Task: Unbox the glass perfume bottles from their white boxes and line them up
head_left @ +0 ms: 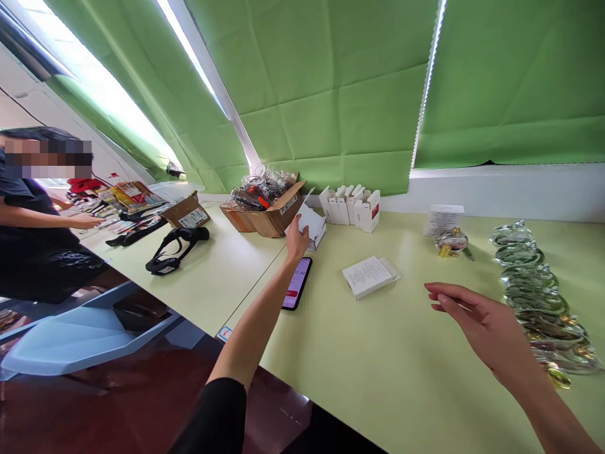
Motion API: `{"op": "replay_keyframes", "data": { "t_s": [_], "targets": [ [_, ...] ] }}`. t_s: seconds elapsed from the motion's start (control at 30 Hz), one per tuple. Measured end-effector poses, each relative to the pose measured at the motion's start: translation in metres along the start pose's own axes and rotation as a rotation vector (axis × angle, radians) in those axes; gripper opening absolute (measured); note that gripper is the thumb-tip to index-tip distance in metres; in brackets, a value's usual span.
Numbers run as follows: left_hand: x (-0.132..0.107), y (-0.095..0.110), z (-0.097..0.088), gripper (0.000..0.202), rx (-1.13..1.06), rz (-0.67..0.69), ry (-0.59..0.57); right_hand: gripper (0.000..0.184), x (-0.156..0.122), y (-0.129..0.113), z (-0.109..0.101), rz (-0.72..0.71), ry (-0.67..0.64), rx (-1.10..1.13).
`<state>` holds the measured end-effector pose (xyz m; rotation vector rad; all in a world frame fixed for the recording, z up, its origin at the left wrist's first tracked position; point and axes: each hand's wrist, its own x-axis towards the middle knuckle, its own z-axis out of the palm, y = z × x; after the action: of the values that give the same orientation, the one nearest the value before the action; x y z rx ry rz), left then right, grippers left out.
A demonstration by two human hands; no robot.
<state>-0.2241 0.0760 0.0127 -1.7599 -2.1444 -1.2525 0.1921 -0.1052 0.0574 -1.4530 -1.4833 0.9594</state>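
Observation:
My left hand (pixel 297 240) reaches out over the pale green table (pixel 406 366) and grips a small white box (pixel 311 222) that sits on a short stack of the same boxes. A phone (pixel 297 283) with a lit screen lies flat just under that wrist. My right hand (pixel 477 313) hovers above the table at the right, fingers stretched out and empty. A flat white booklet or packet (pixel 370 275) lies between the two hands.
An open cardboard box (pixel 265 211) of wrapped glass items stands behind the stack, and a row of upright white cartons (pixel 352 207) beside it. Clear glass ornaments (pixel 534 287) line the right side. At the left a person (pixel 38 214) works at another table with a black strap (pixel 174 249).

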Motion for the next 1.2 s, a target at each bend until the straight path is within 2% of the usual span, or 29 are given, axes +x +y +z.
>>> {"op": "replay_keyframes", "data": {
  "t_s": [0.23,0.4,0.53,0.7,0.93,1.2],
  "targets": [
    [-0.007,0.001,-0.006,0.052,0.069,0.041,-0.108,0.040,-0.001,-0.005,0.004,-0.070,0.004,-0.031],
    [-0.007,0.001,-0.015,0.039,0.107,0.060,-0.100,0.038,-0.002,-0.003,0.003,-0.096,0.008,-0.053],
    [-0.010,-0.003,-0.019,0.027,0.209,0.127,-0.158,0.037,-0.002,-0.001,0.002,-0.105,-0.005,-0.067],
    [-0.015,-0.008,-0.024,0.031,0.326,0.219,-0.233,0.037,-0.001,0.003,0.001,-0.115,-0.011,-0.064],
    [-0.013,-0.015,-0.034,0.029,0.325,0.304,-0.307,0.039,-0.003,0.004,0.001,-0.103,0.003,-0.074],
    [-0.006,-0.018,-0.036,0.031,0.251,0.254,-0.274,0.039,0.000,0.005,0.001,-0.107,-0.002,-0.094]
  ]
}}
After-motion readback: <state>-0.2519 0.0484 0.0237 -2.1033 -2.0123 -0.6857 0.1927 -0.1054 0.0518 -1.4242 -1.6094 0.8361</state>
